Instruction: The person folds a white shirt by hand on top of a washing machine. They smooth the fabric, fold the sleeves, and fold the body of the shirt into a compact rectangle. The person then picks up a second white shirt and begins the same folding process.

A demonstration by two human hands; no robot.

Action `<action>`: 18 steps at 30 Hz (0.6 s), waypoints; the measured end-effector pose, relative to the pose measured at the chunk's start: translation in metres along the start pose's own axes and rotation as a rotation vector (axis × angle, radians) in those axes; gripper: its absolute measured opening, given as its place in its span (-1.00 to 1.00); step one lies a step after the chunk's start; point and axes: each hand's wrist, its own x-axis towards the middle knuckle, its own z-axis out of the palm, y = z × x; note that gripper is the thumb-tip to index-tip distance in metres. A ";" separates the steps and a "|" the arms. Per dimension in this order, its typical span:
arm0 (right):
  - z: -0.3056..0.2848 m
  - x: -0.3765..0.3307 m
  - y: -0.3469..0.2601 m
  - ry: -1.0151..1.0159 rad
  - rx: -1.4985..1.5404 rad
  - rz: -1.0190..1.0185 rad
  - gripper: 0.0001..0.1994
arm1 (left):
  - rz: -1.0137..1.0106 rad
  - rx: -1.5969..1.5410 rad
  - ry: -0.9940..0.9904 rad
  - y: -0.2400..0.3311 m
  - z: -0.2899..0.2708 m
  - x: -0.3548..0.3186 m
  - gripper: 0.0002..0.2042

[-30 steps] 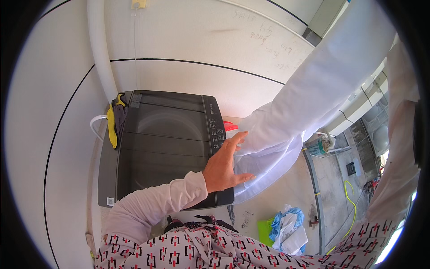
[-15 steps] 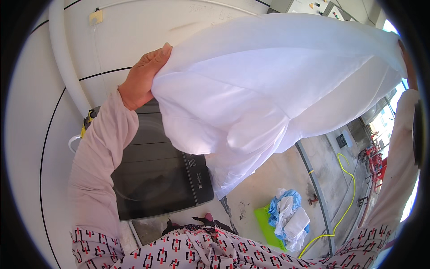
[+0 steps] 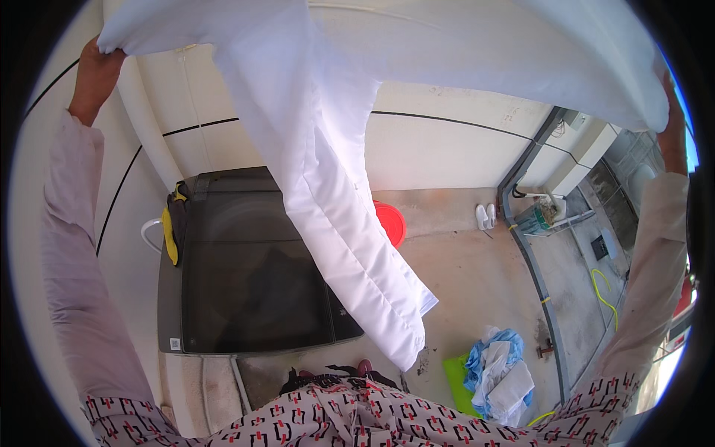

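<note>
A white garment (image 3: pixel 298 134) is stretched wide between my raised hands, with a long sleeve-like part hanging down in the middle. At the far upper left, my left hand (image 3: pixel 98 74) is closed on one edge of it. My right hand (image 3: pixel 675 130), at the right rim of the view, is at the other end; its fingers are mostly hidden behind the cloth, which it holds up. The dangling part reaches over the right side of a dark top-loading washing machine (image 3: pixel 246 276), its lid down.
A bright green container (image 3: pixel 456 380) with blue and white laundry (image 3: pixel 497 376) stands on the floor at lower right. Behind the hanging cloth is a red round tub (image 3: pixel 391 223). White shoes (image 3: pixel 485 217), a grey floor pipe (image 3: pixel 540 287) and a yellow-green hose (image 3: pixel 605 298) lie farther right.
Both arms have spread and lifted; my left hand moved up and to the left. The garment rose and opened out, letting its sleeve-like part hang down and uncovering more washing machine and floor.
</note>
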 end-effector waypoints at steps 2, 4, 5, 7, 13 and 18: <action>-0.005 -0.090 0.028 -0.169 0.412 0.391 -0.33 | 0.088 -0.251 -0.143 -0.013 -0.005 -0.070 -0.83; -0.018 -0.158 0.093 0.006 0.404 0.572 -0.37 | 0.009 -0.293 -0.319 -0.077 -0.030 -0.142 -0.90; -0.020 -0.184 0.127 -0.070 0.252 0.558 -0.45 | 0.053 -0.144 -0.393 -0.082 -0.029 -0.186 -0.81; -0.007 -0.236 0.182 -0.105 0.085 0.549 -0.53 | 0.034 0.096 -0.464 -0.094 -0.044 -0.258 -0.80; 0.159 -0.188 0.208 -0.316 -0.262 0.410 -0.35 | -0.002 0.322 -0.499 -0.123 -0.071 -0.301 -0.81; 0.287 -0.092 0.187 -0.061 -0.683 0.095 -0.28 | -0.024 0.613 -0.594 -0.159 -0.090 -0.281 -0.75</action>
